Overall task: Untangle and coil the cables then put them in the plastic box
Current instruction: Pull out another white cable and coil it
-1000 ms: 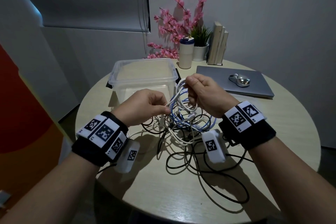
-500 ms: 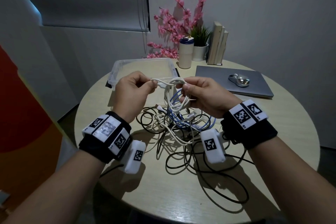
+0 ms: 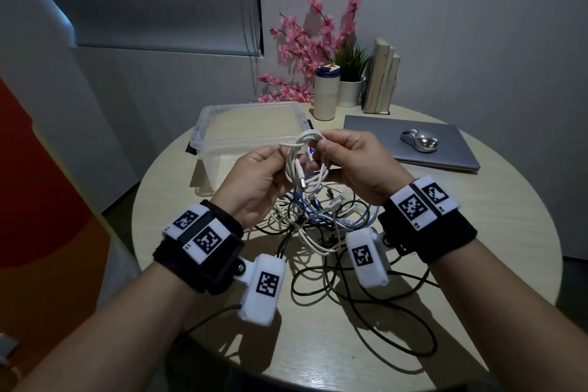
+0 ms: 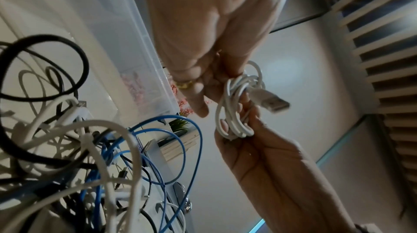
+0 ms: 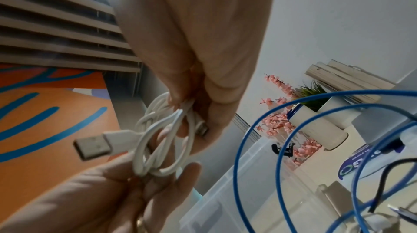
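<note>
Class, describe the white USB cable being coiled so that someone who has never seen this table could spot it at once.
Start at the round table, then find the clear plastic box at its far left. In front of it the left hand and right hand hold a small white USB cable coil. Unlike the tangled pile lying below, it is lifted and looped.

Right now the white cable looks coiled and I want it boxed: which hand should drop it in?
Probably the left. The left hand already cups the coil and sits right over the box; the right hand only pinches its top.
</note>
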Demonstrator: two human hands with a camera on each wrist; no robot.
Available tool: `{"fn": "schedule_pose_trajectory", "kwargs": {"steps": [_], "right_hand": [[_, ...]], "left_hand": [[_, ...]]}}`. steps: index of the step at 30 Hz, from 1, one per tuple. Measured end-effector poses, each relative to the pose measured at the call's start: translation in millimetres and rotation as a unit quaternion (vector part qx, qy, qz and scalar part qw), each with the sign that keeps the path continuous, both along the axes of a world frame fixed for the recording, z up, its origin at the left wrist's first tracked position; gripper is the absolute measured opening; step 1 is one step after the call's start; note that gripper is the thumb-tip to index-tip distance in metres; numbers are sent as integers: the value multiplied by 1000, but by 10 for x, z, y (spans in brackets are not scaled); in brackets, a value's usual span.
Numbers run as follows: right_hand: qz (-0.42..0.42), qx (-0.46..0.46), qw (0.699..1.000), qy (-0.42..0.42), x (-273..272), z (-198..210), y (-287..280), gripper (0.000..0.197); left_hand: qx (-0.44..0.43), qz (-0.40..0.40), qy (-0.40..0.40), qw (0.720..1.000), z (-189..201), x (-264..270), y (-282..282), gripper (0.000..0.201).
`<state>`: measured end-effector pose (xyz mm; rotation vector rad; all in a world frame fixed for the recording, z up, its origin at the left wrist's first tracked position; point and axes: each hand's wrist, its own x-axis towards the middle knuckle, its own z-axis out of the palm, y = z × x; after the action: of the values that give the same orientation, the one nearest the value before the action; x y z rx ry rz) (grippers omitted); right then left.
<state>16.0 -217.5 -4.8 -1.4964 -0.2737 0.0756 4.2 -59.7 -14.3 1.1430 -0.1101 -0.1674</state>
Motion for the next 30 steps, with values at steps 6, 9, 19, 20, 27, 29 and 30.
{"fn": "schedule_pose_trajectory", "kwargs": {"steps": [6,9,19,20,27,29,30], "right_hand": [[-70,0,997,-25,51,-42,30,19],[-77,-1,997,-32,63,-65,55,19],[-81,-19,995,-59,71,-60,43,16],[-79,-27,994,-63,78,-61,32,17],[-96,-153,973,-146,128,-112,-45,19],[-96,-179,964,-171,140,-126,-85,17],[-97,-195,959,-182,143,-127,-102,16]], "left_hand": [[25,-16,-24,999,9,-35,-35,14],[77,-13,-34,996,11,-33,-52,13],[140,-87,49,985,-55,-66,-36,11],[143,-85,54,985,-56,-64,-19,14],[166,-138,92,972,-21,-109,94,19],[151,-157,95,971,-19,-127,143,18],[146,-166,92,971,-5,-140,163,9]]}}
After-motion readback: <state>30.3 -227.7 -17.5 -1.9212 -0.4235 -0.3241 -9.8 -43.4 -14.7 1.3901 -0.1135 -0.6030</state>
